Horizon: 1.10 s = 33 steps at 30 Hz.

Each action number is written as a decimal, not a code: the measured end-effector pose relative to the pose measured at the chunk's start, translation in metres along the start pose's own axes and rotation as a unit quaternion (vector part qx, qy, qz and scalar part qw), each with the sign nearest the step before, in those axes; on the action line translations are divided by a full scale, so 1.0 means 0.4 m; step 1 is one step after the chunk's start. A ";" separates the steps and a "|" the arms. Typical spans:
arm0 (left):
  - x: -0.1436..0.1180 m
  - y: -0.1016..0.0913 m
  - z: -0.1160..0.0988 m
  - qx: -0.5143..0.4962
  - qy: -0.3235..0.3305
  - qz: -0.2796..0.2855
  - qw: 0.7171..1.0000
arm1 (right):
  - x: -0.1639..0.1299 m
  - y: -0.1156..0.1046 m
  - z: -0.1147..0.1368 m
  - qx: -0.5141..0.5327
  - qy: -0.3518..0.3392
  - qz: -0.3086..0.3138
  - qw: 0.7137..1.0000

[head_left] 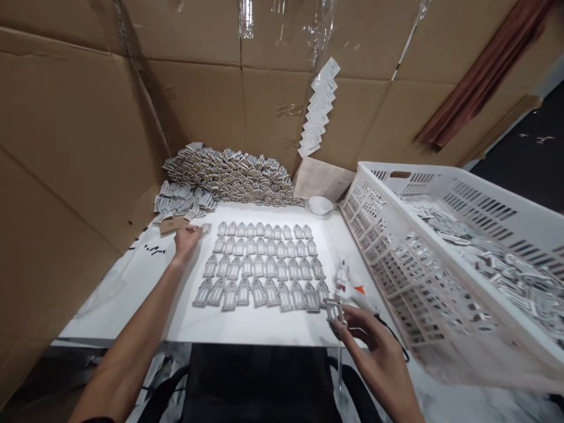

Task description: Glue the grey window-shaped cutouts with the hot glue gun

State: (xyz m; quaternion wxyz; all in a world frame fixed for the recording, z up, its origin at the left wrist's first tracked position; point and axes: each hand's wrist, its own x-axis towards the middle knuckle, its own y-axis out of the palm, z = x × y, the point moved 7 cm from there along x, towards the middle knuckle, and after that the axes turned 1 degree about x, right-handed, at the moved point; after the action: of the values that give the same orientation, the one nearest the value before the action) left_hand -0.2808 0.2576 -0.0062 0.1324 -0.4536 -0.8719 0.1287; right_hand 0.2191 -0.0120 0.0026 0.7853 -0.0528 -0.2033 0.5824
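Your left hand [187, 241] pinched a cutout [205, 228] at ten o'clock of the rows [262, 264], extending them, while your right hand [368, 336] gripped another cutout [333, 308] ready at four

No text, label, brand or number can be read. The white paper slips [319, 108] taped in a strip on the cardboard wall [198, 100] carry print too small to make out, and the black marks [152, 250] near the surface's left edge are illegible.
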 end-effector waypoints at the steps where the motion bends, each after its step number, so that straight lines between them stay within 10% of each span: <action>1: 0.007 0.002 0.007 0.037 0.002 0.005 0.999 | 0.002 0.003 -0.008 -0.002 0.003 0.000 1.000; 14: -0.020 0.054 -0.062 0.215 0.082 0.103 0.968 | 0.053 0.112 0.011 0.033 -0.033 0.071 0.996; 18: -0.175 0.075 -0.160 0.143 0.127 0.149 0.970 | 0.058 0.154 0.044 0.060 -0.027 0.095 0.993; 25: -0.643 0.125 -0.256 -0.002 0.130 0.451 0.883 | 0.044 0.219 0.092 0.132 0.011 0.106 0.985; 33: -0.759 0.106 -0.226 -0.106 0.069 0.439 0.890 | 0.023 0.240 0.105 0.169 0.026 0.121 0.978</action>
State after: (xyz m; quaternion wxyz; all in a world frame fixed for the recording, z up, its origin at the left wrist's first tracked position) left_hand -0.0493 0.0402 0.0286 0.0739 -0.8091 -0.5809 0.0491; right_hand 0.1195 0.0207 0.0124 0.7117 0.0418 -0.0734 0.6973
